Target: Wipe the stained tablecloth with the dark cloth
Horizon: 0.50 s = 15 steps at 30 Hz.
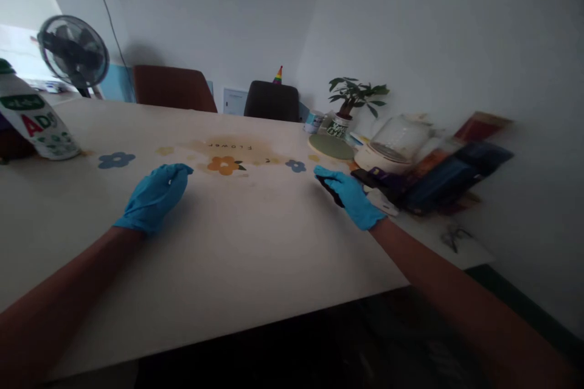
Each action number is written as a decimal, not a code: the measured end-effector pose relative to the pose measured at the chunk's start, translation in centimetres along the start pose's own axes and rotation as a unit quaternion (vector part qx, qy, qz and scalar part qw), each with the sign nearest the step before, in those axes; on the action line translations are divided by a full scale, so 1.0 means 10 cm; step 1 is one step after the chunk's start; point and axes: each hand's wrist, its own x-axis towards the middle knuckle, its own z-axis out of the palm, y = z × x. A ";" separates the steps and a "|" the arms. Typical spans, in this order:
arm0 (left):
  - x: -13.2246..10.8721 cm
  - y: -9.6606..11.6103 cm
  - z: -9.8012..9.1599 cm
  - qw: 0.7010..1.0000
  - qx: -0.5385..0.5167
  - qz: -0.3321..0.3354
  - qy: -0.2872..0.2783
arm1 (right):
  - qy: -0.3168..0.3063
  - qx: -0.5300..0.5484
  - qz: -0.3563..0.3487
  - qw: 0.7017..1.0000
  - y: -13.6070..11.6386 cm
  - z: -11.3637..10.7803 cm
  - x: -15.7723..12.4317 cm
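My left hand (157, 194), in a blue glove, hovers over or rests on the white tabletop (246, 243), left of the printed orange flower (224, 165). Its fingers are curled together, and nothing shows in them. My right hand (351, 194), also gloved in blue, is closed over a flat black object (332, 191). Most of that object lies under the fingers, so its kind is unclear. The hand is just right of a printed blue flower (295, 165), close to the items along the table's right side.
A white bottle with a green cap (39, 115) stands at left. Along the right are a round green mat (331, 146), a potted plant (340, 124), a can (314, 121), a white pot (383, 157) and blurred packages (449, 176). Two chairs (173, 88) stand behind.
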 end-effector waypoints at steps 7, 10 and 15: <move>0.00 0.05 -0.04 1.000 0.005 -0.015 -0.014 | -0.035 -0.053 -0.012 0.998 0.23 0.10 -0.21; 0.01 0.01 -0.01 1.000 -0.002 -0.014 -0.015 | -0.069 -0.077 -0.021 0.994 0.20 0.42 -0.19; 0.04 -0.03 0.03 1.000 -0.004 -0.009 -0.004 | -0.085 -0.081 -0.057 0.991 -0.06 1.29 -0.09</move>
